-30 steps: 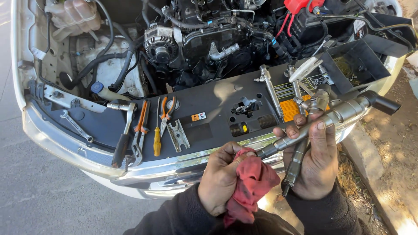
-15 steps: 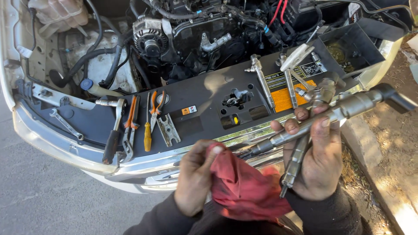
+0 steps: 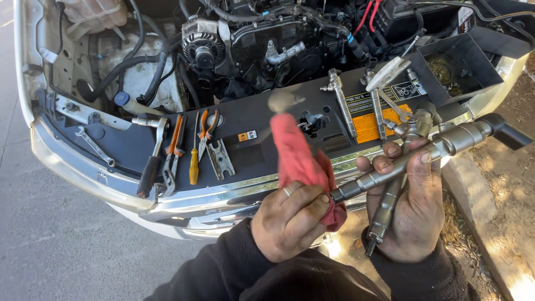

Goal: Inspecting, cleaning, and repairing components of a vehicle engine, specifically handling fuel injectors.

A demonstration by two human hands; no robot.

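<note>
L hand bunches a soft red rag round the dark nozzle tip of a long steel injector — fingers closed tight on cloth, rag's top end blurred. R hand curls shut around that injector's shaft plus a second injector hanging down through the palm; its lower tip is partly hidden. Both are held just in front of the chrome bumper. On the matte black plastic panel: orange-handled pliers, yellow screwdriver, more injectors. Engine behind is cut off at the top.
</note>
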